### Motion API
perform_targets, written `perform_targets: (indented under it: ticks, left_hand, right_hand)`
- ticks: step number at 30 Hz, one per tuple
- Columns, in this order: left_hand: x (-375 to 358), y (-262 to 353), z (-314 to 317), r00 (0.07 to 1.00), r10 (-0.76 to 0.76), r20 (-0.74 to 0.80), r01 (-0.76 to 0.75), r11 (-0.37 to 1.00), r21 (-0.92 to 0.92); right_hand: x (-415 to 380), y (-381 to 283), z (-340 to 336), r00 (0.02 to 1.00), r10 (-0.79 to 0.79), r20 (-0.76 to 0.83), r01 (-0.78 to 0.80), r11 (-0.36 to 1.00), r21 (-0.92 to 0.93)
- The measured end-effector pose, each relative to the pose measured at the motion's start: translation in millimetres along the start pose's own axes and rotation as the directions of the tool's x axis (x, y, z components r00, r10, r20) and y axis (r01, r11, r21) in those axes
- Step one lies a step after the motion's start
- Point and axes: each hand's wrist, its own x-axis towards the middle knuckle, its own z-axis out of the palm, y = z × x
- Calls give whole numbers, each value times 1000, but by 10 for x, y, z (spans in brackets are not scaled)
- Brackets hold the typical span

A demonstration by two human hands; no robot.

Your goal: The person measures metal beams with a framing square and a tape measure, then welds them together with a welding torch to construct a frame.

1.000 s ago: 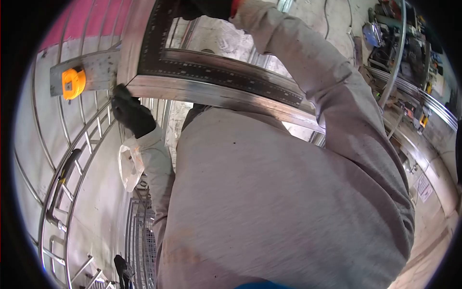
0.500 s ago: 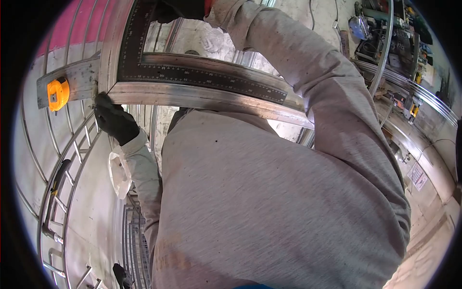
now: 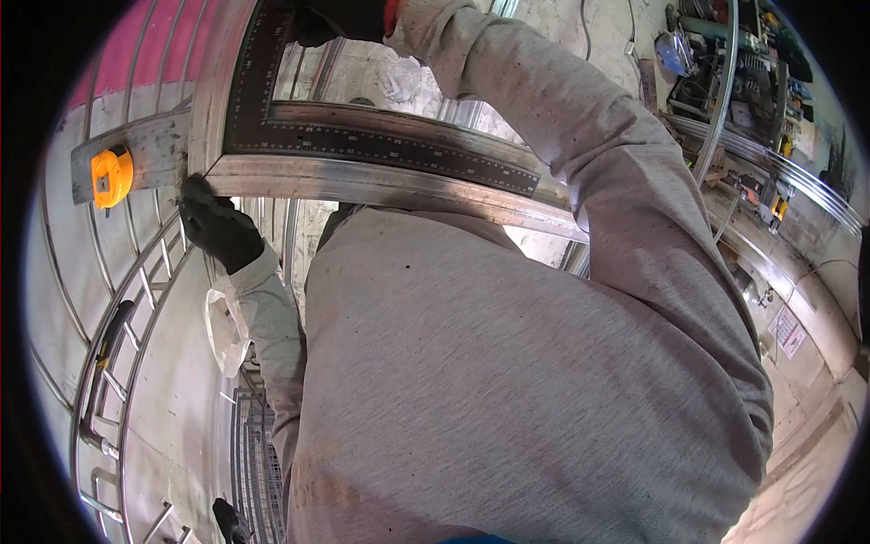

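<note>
A dark steel square (image 3: pixel 362 147), marked with white scales, lies in the inside corner of a metal tube frame (image 3: pixel 381 184). My left hand (image 3: pixel 222 231), in a black glove, has its fingers closed on the outer edge of the frame at that corner. At the top edge of the view, my right hand (image 3: pixel 340 20), also gloved, is closed at the upright leg of the square; part of it is cut off. Left of the corner, an orange tape measure (image 3: pixel 111 177) rests on a grey metal plate (image 3: pixel 161 145).
Curved metal railings (image 3: pixel 136 299) run down the left side. A clear plastic bag (image 3: pixel 225 331) hangs near my left forearm. Tools and a dark crate (image 3: pixel 752 91) are at the upper right, beside long metal tubes (image 3: pixel 725 100). Wire mesh (image 3: pixel 258 453) stands lower left.
The frame, the square and the tape measure appear shifted very slightly to the right in view. Both hands keep their places on the work.
</note>
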Motion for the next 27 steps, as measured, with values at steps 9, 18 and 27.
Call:
perform_targets:
  ticks: [9, 18, 27]
  left_hand:
    - [-29, -23, 68, 987, 160, 26, -156, 888, 432]
    - [-52, 132, 108, 964, -266, 6, 233, 835, -499]
    - [-70, -12, 137, 971, -235, -35, 192, 866, -462]
  right_hand:
    - [-8, 35, -55, 996, 83, -42, -85, 995, -60]
    - [-149, -178, 89, 985, 138, -105, -139, 990, 2]
    - [-14, 103, -72, 992, 111, -59, -109, 993, 34]
